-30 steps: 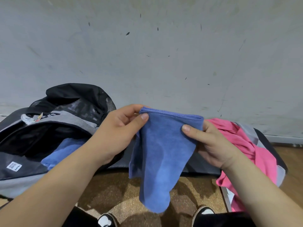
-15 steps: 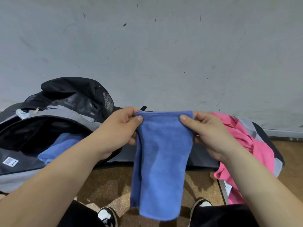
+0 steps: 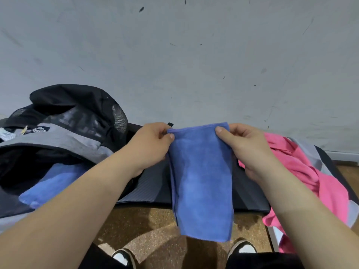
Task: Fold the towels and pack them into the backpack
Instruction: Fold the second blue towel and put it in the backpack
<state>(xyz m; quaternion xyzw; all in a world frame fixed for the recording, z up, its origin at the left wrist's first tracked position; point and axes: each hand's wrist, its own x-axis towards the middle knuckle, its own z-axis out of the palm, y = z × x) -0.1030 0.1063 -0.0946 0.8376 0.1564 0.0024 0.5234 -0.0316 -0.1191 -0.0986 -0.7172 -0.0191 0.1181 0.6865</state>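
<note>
Left hand point(image 3: 149, 146): thumb and fingers pinch upper left corner of blue towel point(image 3: 202, 181)
Right hand point(image 3: 246, 146): same pinch, upper right corner
Towel: folded to narrow strip, hangs free across front edge of surface point(image 3: 155, 191) (dark, ribbed)
Backpack point(image 3: 64, 133): open, left end of surface; second blue towel point(image 3: 50, 183) in its mouth
Pink towel point(image 3: 303, 171): heaped at right end

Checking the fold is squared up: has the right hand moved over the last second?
Yes. Judged against the pink towel, the right hand has risen and shifted slightly left, to the blue towel's top corner.
</note>
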